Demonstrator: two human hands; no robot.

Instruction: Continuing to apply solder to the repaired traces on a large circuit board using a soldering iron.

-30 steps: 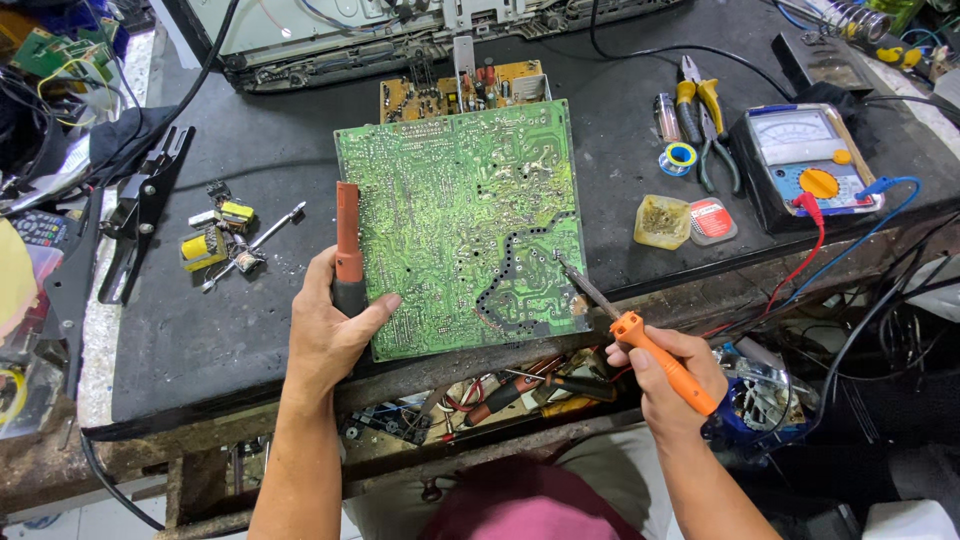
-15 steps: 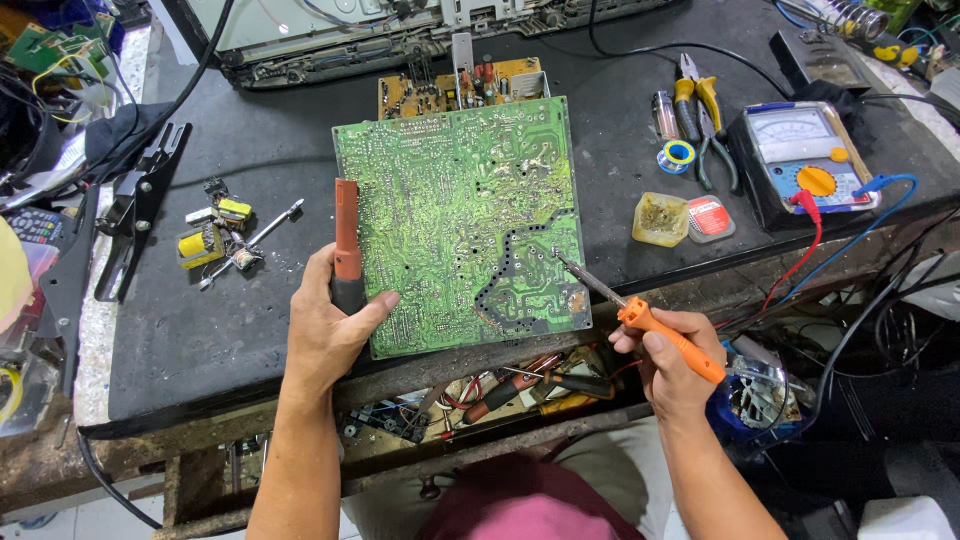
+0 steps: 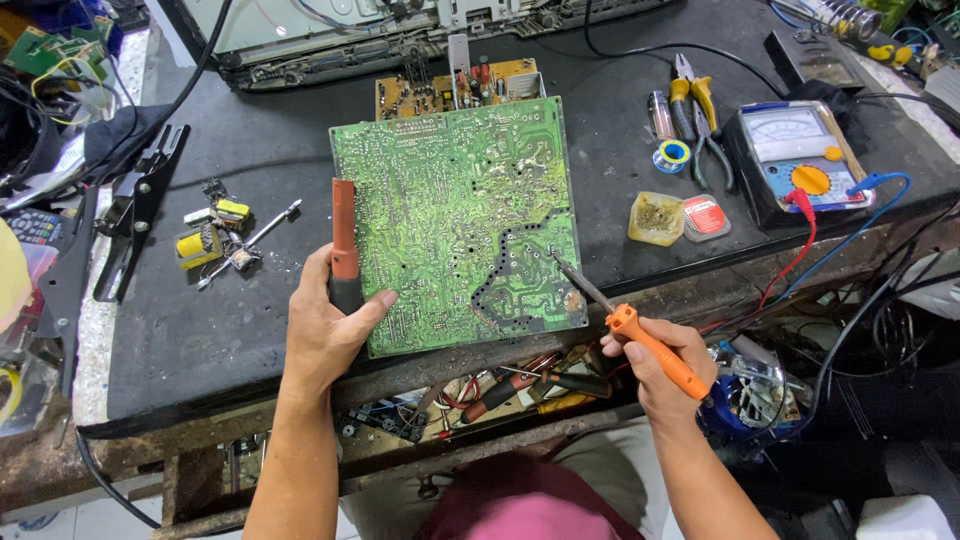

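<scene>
Standing on a worn, rusty frame [image 3: 200, 470] over pale floor tiles [image 3: 60, 515], lying under even overhead light, showing a dark, scuffed workbench top [image 3: 250, 330] with a speckled stone strip [image 3: 88, 340] along its left edge.

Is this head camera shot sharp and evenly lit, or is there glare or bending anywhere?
Head view: sharp on the green printed circuit board and the orange-handled soldering iron in the right hand; light is soft and even, with faint sheen on the black worktop; the wide lens bows the bench edges near the frame borders.
</scene>
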